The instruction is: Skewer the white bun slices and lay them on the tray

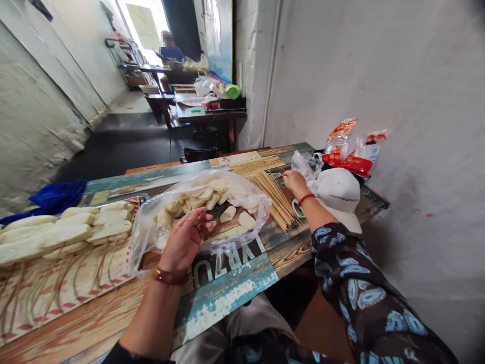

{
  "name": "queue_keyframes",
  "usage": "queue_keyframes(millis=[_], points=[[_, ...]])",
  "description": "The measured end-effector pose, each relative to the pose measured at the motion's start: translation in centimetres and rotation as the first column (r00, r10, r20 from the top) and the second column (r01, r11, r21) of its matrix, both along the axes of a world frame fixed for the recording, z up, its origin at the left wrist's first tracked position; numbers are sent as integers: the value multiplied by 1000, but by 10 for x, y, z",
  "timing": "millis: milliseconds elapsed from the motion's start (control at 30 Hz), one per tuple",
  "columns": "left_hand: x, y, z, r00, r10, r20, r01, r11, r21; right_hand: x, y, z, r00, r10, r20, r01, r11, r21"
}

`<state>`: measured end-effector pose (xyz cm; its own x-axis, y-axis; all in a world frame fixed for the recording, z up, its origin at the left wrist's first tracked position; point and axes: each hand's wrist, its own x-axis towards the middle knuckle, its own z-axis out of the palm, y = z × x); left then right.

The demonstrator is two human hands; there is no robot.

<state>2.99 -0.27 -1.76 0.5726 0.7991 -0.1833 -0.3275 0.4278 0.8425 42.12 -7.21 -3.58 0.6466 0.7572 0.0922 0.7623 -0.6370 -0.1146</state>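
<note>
Patterned dark sleeves point(352, 283) and grey trousers point(261, 318) lie nearest, on the near side of the clear bag point(141, 242) spread open on the table point(231, 298). That bag holds a heap of pale slices point(204, 194) toward its back; two more slices lie apart from the heap, near its right end.

Over the bag's near left part is the left hand point(189, 235), palm up, its fingers loosely bent and spread, with nothing in its grasp. To the right of the bag, a fan of thin sticks point(271, 197) lies on the table. At their far ends the right hand point(295, 183) has its fingertips drawn together; whether they pinch a stick I cannot tell.

Left of the bag is a tray point(126, 265) with a red-and-white edge, filled with long pale pieces point(68, 230) on sticks. Beyond the tray, also left of the bag, lies a blue cloth point(62, 196).

Farther right of the bag are a white cap point(337, 192), a crumpled clear bag point(303, 163) and red packets point(346, 159), whose contents I cannot make out. Well beyond the bag, a person in blue point(173, 53) sits behind a bowl point(175, 65).
</note>
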Motion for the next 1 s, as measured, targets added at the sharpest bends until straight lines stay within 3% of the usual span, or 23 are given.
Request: queue_keyframes(millis=[200,400,500,600,733,833,867,933,967,1000], points=[[-2,-4,8,1000,20,-23,-20,1000,-12,37,22,-4,999,-36,-5,36,999,-40],[-5,1,3,998,38,-45,-40,998,-45,52,37,-9,981,-152,-120,152,988,-14],[-6,3,1,999,36,-37,-37,999,-30,49,35,-4,970,-154,-187,170,983,68],[-6,2,1,998,42,-44,-44,998,-40,41,30,13,967,-116,-227,173,952,252],[-5,3,4,998,43,-50,-45,998,-34,33,25,58,971,2,-240,138,813,566],[-5,2,5,999,33,-42,-34,999,-20,15,17,91,946,145,-290,113,691,714],[-5,1,6,999,33,-36,-33,999,-17,5,13,98,908,249,-336,113,629,770],[-5,-2,6,1000,26,-17,-26,1000,1,-25,4,106,722,544,-427,173,456,873],[-5,-5,6,1000,16,-10,-16,1000,19,-43,0,107,624,646,-439,211,402,891],[-5,-7,6,1000,1,-3,-1,999,45,-62,-4,106,549,707,-446,234,382,894]])
